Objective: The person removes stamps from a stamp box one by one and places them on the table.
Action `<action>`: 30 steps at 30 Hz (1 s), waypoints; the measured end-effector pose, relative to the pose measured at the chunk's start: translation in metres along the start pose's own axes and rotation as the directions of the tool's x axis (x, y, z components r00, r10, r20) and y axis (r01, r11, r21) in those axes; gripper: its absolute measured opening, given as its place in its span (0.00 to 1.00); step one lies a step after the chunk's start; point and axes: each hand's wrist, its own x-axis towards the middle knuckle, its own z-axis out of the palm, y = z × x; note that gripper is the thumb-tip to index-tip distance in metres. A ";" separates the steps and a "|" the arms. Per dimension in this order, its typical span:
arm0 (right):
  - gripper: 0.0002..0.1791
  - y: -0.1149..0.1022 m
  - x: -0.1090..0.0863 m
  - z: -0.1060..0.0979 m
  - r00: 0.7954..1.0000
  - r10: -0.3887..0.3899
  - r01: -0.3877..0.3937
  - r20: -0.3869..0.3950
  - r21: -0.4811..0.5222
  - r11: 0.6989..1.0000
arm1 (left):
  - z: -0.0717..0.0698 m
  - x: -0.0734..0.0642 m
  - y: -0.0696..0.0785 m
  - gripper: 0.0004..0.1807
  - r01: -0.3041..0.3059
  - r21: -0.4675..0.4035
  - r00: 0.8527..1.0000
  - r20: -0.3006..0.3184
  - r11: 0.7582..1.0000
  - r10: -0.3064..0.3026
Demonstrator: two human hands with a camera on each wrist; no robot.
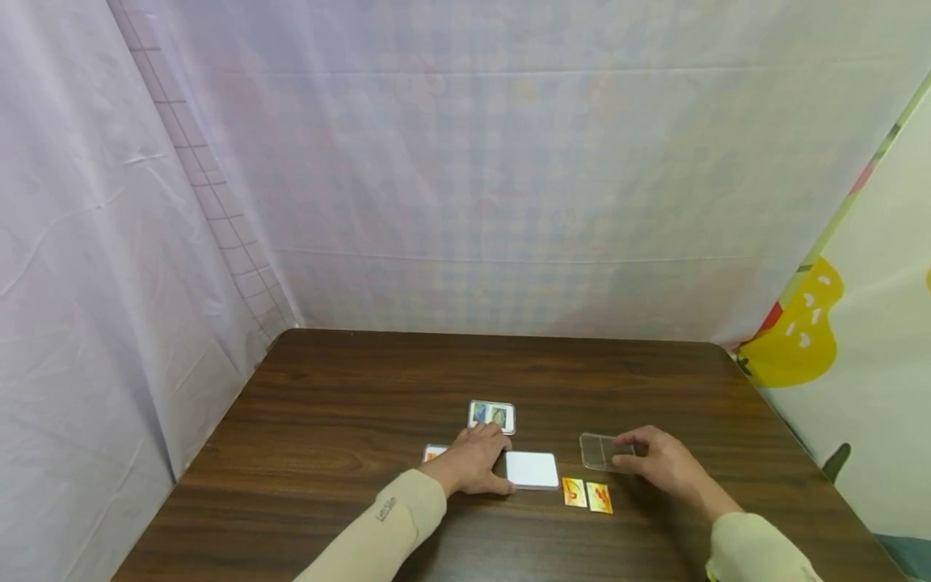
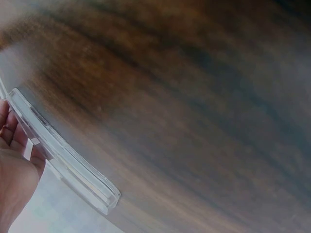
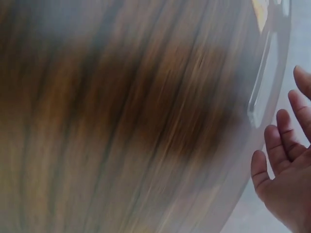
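Transparent divided tray: on the bench, just right of the white-faced case; wood grain shows through its compartments. Right hand overlaps the tray's far end from the white-faced case; grip apart, thumb and fingers spaced, contact unclear. Left hand at left edge of the white-faced case, thumb by its near corner; cannot tell whether this grip is clamped on it. Two orange-yellow cards outside any case, near right corner of the white-faced case. Picture case, beyond it and left: two pictures side by side, details too small. Second picture case, left of it: mostly hidden by left hand, some orange visible inside.
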 end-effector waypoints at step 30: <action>0.40 0.024 0.018 0.006 0.988 -0.140 0.149 0.065 -0.157 0.976 | 0.004 0.002 -0.004 0.30 -0.007 0.006 1.000 -0.007 1.000 0.007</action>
